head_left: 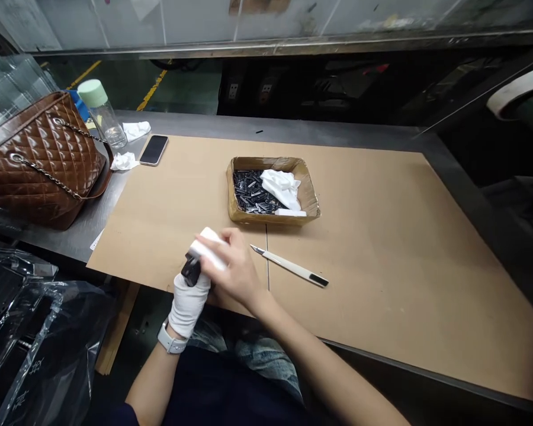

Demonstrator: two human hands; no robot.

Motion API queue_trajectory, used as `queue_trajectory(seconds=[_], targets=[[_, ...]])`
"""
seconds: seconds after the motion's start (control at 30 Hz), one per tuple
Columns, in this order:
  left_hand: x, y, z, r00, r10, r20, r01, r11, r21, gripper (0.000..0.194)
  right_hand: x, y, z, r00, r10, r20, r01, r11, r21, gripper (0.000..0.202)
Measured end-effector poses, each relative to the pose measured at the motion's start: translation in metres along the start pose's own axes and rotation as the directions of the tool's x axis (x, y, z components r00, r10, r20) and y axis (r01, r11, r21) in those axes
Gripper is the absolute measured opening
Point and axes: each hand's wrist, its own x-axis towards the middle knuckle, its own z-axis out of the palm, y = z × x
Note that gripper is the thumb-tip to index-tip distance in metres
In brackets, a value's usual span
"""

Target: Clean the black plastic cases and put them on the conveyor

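Observation:
My left hand, in a white glove, is closed around a black part near the front edge of the cardboard sheet. Bare and bent over it, my right hand grips a white block that meets the top of the black part. The lower side of the black part is hidden by the glove. A craft knife lies to the right of my right hand, blade toward it. Beyond the hands stands a taped box with many small black pieces and a crumpled white cloth.
Brown cardboard covers the metal table. At the left are a phone, crumpled tissues, a bottle and a brown quilted bag. Plastic-wrapped black parts are at the lower left.

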Motion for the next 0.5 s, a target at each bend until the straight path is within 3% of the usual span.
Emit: queue_trajectory(seconds=[0.07, 0.13, 0.27, 0.4, 0.5], targets=[[-0.006, -0.004, -0.001, 0.995, 0.083, -0.057, -0.079, 0.995, 0.059, 0.029, -0.001, 0.006, -0.003, 0.986, 0.155, 0.062, -0.162, 0.979, 0.124, 0.039], [-0.012, -0.008, -0.002, 0.983, 0.155, -0.094, -0.141, 0.980, 0.143, 0.026, -0.005, 0.009, -0.006, 0.967, 0.223, 0.125, -0.248, 0.935, 0.255, 0.046], [-0.020, -0.010, -0.002, 0.984, 0.176, -0.008, -0.171, 0.968, 0.181, 0.020, -0.019, 0.007, -0.005, 0.977, 0.213, 0.023, -0.208, 0.914, 0.349, 0.051], [-0.021, -0.004, -0.002, 0.970, 0.245, -0.010, -0.238, 0.950, 0.202, 0.022, -0.029, 0.009, -0.002, 0.948, 0.306, 0.084, -0.314, 0.865, 0.392, 0.057], [-0.020, 0.000, -0.003, 0.955, 0.293, 0.053, -0.297, 0.925, 0.237, 0.025, -0.033, 0.016, -0.001, 0.960, 0.277, 0.026, -0.263, 0.869, 0.419, 0.054]])
